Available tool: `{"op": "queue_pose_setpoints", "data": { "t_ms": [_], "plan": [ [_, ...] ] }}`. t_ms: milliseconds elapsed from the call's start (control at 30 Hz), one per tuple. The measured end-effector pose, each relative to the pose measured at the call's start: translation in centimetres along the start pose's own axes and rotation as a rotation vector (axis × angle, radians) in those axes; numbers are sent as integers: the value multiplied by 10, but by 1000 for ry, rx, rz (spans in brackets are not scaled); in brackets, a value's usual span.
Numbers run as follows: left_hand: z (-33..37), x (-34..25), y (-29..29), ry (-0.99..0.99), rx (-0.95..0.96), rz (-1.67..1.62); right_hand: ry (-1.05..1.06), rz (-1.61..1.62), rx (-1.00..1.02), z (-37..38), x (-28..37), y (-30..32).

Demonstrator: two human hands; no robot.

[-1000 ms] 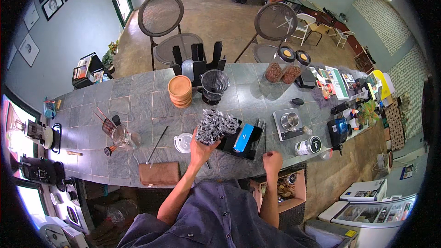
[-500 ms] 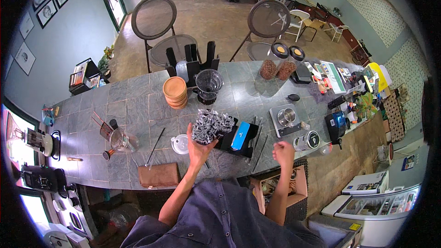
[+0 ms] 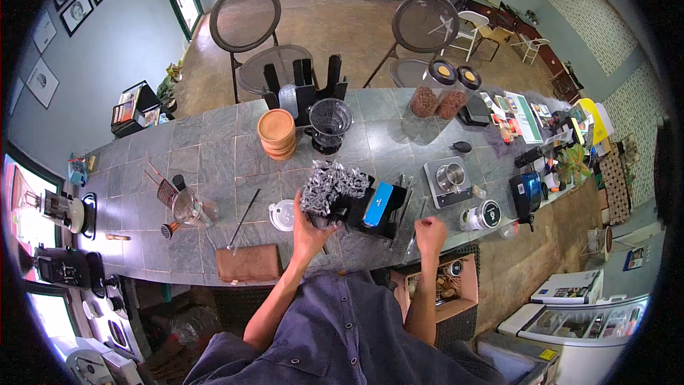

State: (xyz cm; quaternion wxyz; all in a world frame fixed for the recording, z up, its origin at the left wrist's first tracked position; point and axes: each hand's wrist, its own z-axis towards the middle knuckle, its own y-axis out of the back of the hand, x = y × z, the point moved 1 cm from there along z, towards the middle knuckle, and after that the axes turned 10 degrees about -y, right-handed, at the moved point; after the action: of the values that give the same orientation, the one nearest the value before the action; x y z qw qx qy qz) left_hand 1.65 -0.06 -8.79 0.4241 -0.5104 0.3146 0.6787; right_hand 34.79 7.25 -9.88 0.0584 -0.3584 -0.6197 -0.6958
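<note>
My left hand [image 3: 308,235] is wrapped around the near left side of a bunch of crinkled, shiny silver-and-dark wrapped pieces [image 3: 333,189]; whatever contains them is mostly hidden. Right beside it lies a black tray [image 3: 388,227] carrying a bright blue box [image 3: 377,204]. My right hand [image 3: 430,237] is closed, fingertips curled in, just right of a thin clear stick [image 3: 413,237] on the counter. Whether anything is between those fingers cannot be made out. A white lid [image 3: 282,215] lies left of my left hand.
On the grey tiled counter [image 3: 235,135] stand stacked wooden bowls [image 3: 277,133], a glass dripper [image 3: 330,122], a scale with a metal cup [image 3: 450,177], a round-lidded canister [image 3: 482,215] and bean jars [image 3: 423,101]. A brown cloth [image 3: 248,264] and glass jug [image 3: 196,208] sit left.
My right hand has moved left, closer to the thin stick and the black tray. My left hand keeps its hold on the silver bunch. The whole view has shifted slightly.
</note>
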Motion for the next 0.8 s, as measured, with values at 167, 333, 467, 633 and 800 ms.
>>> {"op": "queue_pose_setpoints", "data": {
  "t_ms": [167, 333, 467, 633, 800],
  "plan": [
    [-15, 13, 16, 29, 118, 137, -119, 626, 210, -14, 50, 52],
    [-17, -16, 17, 158, 140, 189, 5, 949, 425, -35, 98, 93],
    [-11, -44, 21, 120, 142, 225, 100, 980, 443, -46, 117, 103],
    [-6, -66, 35, 76, 90, 326, 191, 984, 536, -59, 139, 105],
    [-3, -90, 40, 33, 2, 300, 247, 1050, 432, -73, 163, 87]
  ]
}}
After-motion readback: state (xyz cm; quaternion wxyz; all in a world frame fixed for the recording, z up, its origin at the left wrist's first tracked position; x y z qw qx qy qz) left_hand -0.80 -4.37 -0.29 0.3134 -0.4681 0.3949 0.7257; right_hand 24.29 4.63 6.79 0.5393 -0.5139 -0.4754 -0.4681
